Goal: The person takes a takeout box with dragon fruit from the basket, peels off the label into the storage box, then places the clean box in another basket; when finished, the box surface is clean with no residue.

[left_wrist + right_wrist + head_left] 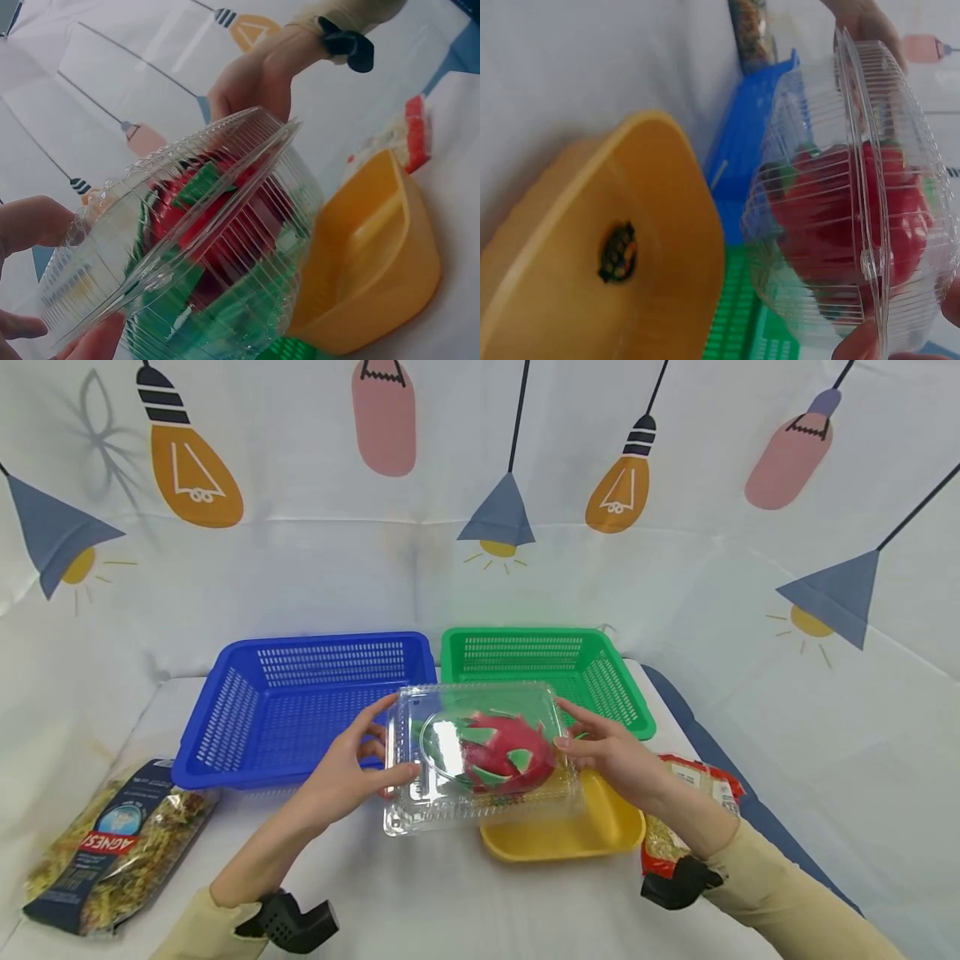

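Note:
Both hands hold up a clear plastic clamshell box [420,802] by its two ends, above the table. Inside it lies a red dragon fruit [517,752] with green scales, seen through the lid. My left hand [348,772] grips the left end, thumb on top and fingers at the far side. At the other end my right hand [611,747] pinches the rim between thumb and fingers. The left wrist view shows the box's ribbed side and closed seam. Behind and below the box is a yellow tray [562,843], partly hidden by it.
A blue basket [300,718] stands at the back left, a green basket [600,693] at the back right. On the left lies an Agnesi pasta bag [112,852]. A red-edged packet [667,852] sits partly under the right forearm. A small dark wrapped item [618,253] is in the yellow tray.

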`<state>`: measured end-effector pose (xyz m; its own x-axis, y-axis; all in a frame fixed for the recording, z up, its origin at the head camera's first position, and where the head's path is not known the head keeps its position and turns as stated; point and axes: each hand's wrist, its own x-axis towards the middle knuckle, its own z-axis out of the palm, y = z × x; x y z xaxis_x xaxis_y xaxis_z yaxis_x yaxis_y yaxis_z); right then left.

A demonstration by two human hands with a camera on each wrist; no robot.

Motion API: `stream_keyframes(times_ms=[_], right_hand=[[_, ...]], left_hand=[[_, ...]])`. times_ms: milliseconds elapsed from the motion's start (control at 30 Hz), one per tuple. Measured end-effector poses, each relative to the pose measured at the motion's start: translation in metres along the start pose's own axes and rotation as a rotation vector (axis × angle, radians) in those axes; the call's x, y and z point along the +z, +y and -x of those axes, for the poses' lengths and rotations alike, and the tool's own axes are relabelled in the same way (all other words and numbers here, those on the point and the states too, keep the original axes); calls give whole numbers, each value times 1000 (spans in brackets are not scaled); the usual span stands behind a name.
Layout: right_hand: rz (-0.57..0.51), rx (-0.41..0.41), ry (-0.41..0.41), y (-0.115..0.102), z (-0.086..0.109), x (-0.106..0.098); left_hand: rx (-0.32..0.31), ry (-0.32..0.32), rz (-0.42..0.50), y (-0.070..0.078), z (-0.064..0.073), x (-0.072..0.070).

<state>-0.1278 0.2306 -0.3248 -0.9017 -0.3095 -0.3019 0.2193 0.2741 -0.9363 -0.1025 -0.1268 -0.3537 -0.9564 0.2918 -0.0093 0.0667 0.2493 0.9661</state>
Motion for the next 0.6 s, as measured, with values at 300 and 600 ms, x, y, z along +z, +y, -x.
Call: stream_keyframes(times_ms=[300,600], right_hand=[[46,-23,30,-9,-20,-28],[145,-38,52,-19,-37,-55]], left_hand=[[-23,-19,-25,5,-37,4],[-29,-73,23,7,-71,6]])
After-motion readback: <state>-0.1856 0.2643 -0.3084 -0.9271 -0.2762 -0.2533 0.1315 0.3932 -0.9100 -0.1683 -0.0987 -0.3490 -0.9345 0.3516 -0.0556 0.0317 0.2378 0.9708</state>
